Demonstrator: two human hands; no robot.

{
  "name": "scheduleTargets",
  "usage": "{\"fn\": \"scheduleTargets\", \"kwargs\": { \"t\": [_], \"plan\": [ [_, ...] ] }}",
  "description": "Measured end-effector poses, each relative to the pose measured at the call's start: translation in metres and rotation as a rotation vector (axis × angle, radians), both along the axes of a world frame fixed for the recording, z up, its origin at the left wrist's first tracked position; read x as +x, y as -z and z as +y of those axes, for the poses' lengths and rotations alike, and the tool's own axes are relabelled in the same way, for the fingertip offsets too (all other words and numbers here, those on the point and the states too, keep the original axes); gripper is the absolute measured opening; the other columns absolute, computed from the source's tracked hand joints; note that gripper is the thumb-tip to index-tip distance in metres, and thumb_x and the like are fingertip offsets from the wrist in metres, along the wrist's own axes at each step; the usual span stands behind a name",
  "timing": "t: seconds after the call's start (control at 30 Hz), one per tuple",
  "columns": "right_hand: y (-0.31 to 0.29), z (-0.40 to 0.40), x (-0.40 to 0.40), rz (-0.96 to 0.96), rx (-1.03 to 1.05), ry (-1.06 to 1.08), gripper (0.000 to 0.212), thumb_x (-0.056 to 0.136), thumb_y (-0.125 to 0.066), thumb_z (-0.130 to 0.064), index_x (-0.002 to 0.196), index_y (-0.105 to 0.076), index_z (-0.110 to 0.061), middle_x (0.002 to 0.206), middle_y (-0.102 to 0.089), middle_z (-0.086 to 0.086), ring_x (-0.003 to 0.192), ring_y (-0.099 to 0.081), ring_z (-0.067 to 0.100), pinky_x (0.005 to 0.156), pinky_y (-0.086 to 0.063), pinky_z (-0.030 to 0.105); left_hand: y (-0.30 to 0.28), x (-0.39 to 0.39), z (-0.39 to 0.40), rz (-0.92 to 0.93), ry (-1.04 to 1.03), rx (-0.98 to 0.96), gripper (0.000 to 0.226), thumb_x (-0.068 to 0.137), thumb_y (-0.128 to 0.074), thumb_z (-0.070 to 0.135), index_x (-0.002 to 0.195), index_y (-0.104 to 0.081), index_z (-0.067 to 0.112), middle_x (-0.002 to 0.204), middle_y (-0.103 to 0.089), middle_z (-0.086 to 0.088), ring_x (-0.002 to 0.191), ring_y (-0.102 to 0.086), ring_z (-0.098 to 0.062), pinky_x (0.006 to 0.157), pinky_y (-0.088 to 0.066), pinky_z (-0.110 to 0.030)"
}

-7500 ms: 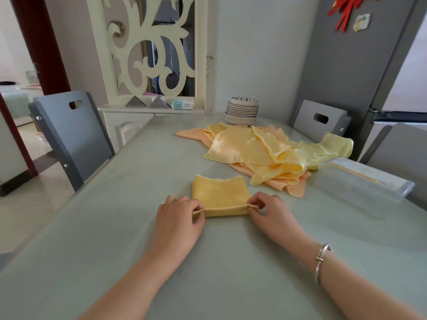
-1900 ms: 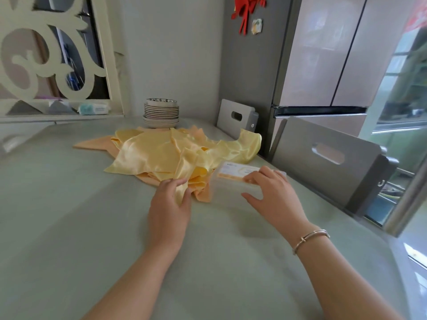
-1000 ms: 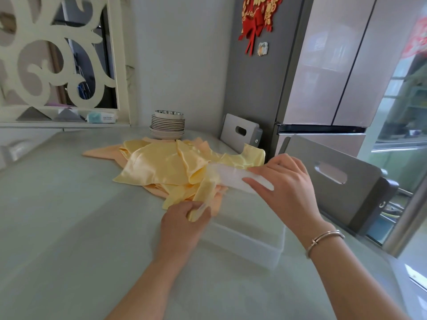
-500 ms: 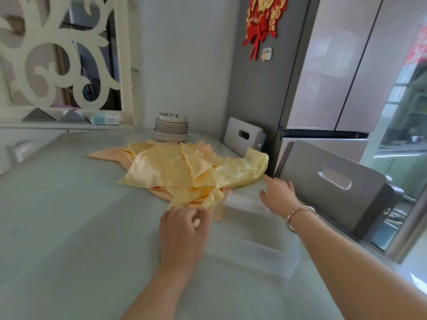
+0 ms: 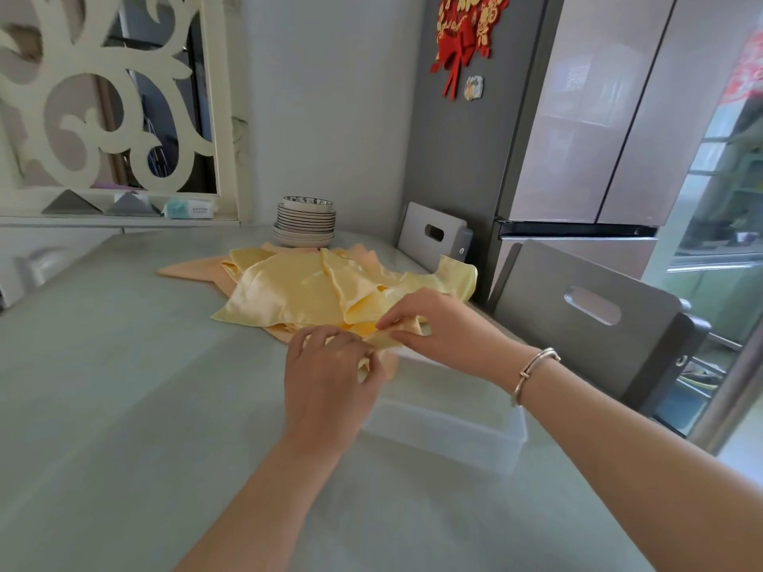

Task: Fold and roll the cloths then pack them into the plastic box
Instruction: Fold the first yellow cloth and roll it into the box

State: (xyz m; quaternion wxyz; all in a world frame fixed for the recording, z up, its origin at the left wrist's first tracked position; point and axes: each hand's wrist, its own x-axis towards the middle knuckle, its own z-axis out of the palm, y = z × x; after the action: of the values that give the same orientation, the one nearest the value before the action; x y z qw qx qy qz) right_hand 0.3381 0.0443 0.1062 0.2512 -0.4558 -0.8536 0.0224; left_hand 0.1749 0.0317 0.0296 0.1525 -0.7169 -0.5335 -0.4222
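Plastic box (image 5: 446, 423): lid off since a second ago, open on worktop (image 5: 124, 386). Left hand (image 5: 330, 377) and right hand (image 5: 437, 328) both pinched one yellow cloth (image 5: 384, 338) at its rim; packing judged imminent.

A home dining corner beside the kitchen: a tall multi-door fridge (image 5: 611, 117) stands against the wall, with a red paper ornament (image 5: 462, 35) and a small magnet (image 5: 473, 87) on its grey side. A stack of bowls and plates (image 5: 304, 222) sits on the pale desk (image 5: 124, 365), grey dining chairs (image 5: 586, 319) are pulled up to it, and a white carved screen (image 5: 103, 97) divides off the next room.
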Motion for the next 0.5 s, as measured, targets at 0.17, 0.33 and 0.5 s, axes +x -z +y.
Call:
{"fn": "scheduleTargets", "kwargs": {
  "t": [0.17, 0.33, 0.5],
  "plan": [
    [0.002, -0.011, 0.021, -0.146, 0.119, 0.090, 0.021, 0.086, -0.062, -0.018, 0.106, -0.065, -0.025, 0.101, -0.065, -0.009, 0.100, -0.053, 0.011, 0.088, -0.042, 0.027, -0.012, 0.011, -0.004, 0.035, 0.163, 0.015, 0.021, 0.067, -0.058, 0.014, 0.078, -0.073, 0.023, 0.084, -0.071, 0.009, 0.084, -0.064, -0.016, 0.085, -0.035, -0.025],
    [0.002, -0.024, 0.049, -0.329, 0.211, 0.180, 0.015, 0.085, -0.058, -0.018, 0.099, -0.058, -0.022, 0.094, -0.057, -0.008, 0.087, -0.050, 0.013, 0.077, -0.037, 0.022, -0.035, 0.022, -0.008, 0.225, 0.360, -0.192, 0.048, 0.083, -0.046, -0.003, 0.114, -0.066, 0.028, 0.119, -0.060, 0.016, 0.105, -0.054, -0.015, 0.076, -0.042, -0.026],
    [0.016, -0.036, 0.064, -0.399, 0.167, 0.249, 0.014, 0.084, -0.052, -0.016, 0.092, -0.046, -0.025, 0.088, -0.046, -0.012, 0.079, -0.044, 0.011, 0.072, -0.033, 0.019, -0.039, 0.037, 0.008, 0.430, 0.375, -0.288, 0.049, 0.084, -0.047, -0.005, 0.108, -0.063, 0.034, 0.114, -0.055, 0.016, 0.106, -0.049, -0.012, 0.068, -0.038, -0.026]
  ]
}}
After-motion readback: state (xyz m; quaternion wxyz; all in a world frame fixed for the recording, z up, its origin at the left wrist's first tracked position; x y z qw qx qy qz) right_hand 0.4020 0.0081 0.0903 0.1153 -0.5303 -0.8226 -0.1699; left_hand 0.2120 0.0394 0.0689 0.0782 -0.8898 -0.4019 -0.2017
